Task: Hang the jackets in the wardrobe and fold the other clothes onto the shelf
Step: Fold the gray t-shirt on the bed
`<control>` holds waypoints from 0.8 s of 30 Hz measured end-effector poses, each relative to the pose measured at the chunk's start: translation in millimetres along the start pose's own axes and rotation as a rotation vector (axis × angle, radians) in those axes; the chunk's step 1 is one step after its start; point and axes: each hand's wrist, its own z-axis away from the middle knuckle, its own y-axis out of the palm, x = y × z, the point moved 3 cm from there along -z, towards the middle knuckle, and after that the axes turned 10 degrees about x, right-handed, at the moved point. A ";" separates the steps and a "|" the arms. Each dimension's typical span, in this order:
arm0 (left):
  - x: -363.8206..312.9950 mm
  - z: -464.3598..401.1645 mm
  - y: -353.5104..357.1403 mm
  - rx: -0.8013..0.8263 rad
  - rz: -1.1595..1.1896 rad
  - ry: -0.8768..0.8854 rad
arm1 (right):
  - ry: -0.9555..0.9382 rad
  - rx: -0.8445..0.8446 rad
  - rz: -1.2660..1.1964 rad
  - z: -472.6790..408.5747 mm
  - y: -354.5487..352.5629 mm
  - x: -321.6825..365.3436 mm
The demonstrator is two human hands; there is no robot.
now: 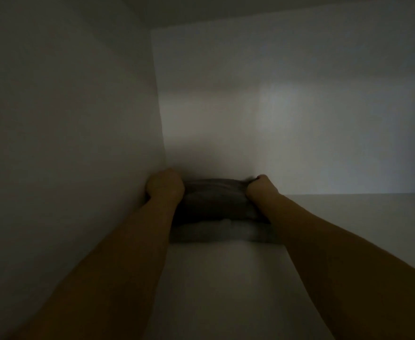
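Deep in a dim wardrobe corner, the left hand [165, 185] grips the left end of a dark folded garment [213, 200], against the side wall [66, 119]. The garment lies on a paler folded piece [216, 232] on the shelf [221, 278]. The right hand [260, 187] pinches its right edge. No readable writing.

The view is dim and grainy throughout. Faint bluish light falls from the right onto the white wardrobe back panel [287, 106], leaving a pale patch there. Left of that panel the side wall sinks into grey shadow. Below it, detail is soft, and straight edges bow slightly.
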 end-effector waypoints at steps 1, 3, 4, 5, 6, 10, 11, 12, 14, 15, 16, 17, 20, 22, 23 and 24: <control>-2.7 -1.1 7.7 0.022 -0.014 -0.004 | 0.032 0.009 0.096 -0.9 1.1 -0.7; -4.4 -2.6 22.8 0.057 -0.030 -0.013 | 0.006 0.057 0.234 -5.3 2.8 -2.4; -4.3 -3.8 27.3 0.059 -0.045 -0.005 | -0.003 0.064 0.328 -5.0 3.3 -5.6; -3.9 -5.3 29.4 0.044 -0.060 0.004 | 0.045 0.069 0.418 -6.1 2.3 -8.6; -4.7 -7.1 31.2 0.031 -0.061 0.014 | 0.104 0.042 0.486 -6.6 -1.1 -16.1; -6.4 -9.2 35.1 0.046 -0.062 0.022 | 0.145 0.093 0.534 -17.3 -8.3 -37.5; -6.1 -10.1 35.6 0.052 -0.055 0.022 | 0.137 0.105 0.547 -20.3 -8.5 -39.1; -5.5 -11.7 36.6 0.052 -0.041 0.020 | 0.132 0.107 0.557 -21.6 -8.4 -39.9; -4.5 -12.2 36.4 0.042 -0.006 0.019 | 0.135 0.090 0.552 -22.3 -10.1 -39.4; -3.9 -11.8 35.8 0.054 0.008 0.020 | 0.121 0.086 0.543 -20.4 -10.0 -38.7; -4.1 -10.6 33.7 0.083 0.030 0.021 | 0.094 0.087 0.506 -16.6 -11.1 -37.5; -5.0 -9.0 31.3 0.124 0.057 0.023 | 0.068 0.078 0.441 -11.9 -13.9 -35.5; -15.9 -0.6 18.4 0.258 0.082 0.069 | -0.019 0.064 0.145 9.5 -34.2 -35.9; -24.9 11.2 5.5 0.177 0.005 0.090 | -0.076 0.002 0.104 32.6 -59.9 -39.7; -30.6 21.1 -2.6 0.096 0.003 0.095 | -0.116 -0.042 0.136 46.6 -76.4 -43.3; -38.7 33.8 -10.7 0.017 0.031 0.116 | -0.151 -0.080 0.181 61.3 -94.1 -47.5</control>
